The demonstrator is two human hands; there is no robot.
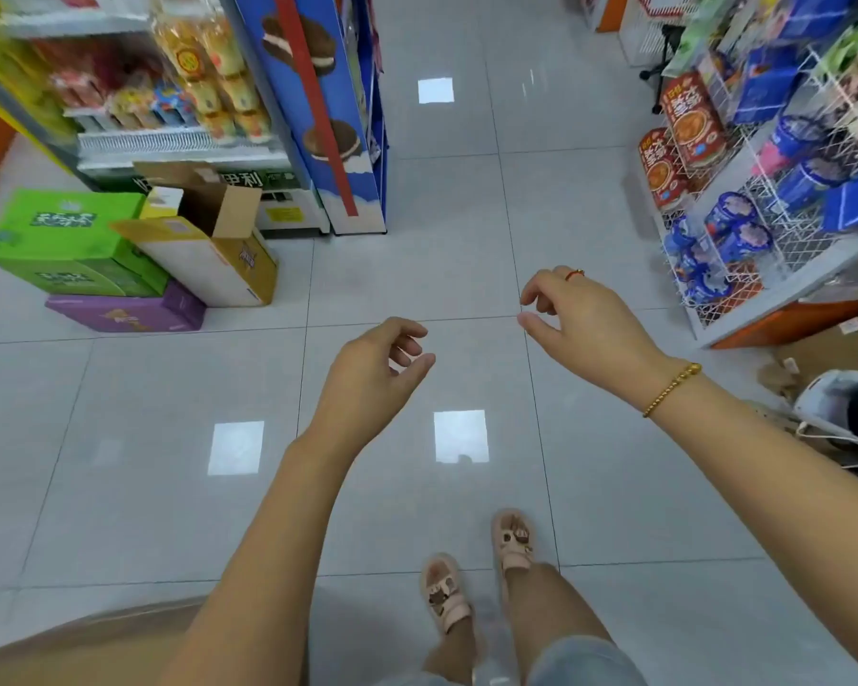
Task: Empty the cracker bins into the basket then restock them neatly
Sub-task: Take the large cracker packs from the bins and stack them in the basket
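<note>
My left hand (375, 368) and my right hand (580, 324) hang out in front of me over the grey tiled floor, fingers loosely curled, holding nothing. On the right stands a white wire rack (773, 210) with bins of blue cookie packs (729, 230) and red snack packs (689, 116). No basket is in view.
Stacked cartons sit on the floor at the left: green boxes (65, 240), a purple box (125, 314) and an open yellow-white carton (209, 255). Behind them are a shelf (169, 91) of snacks and a blue cookie display (328, 116). A white object (838, 403) lies at the right edge.
</note>
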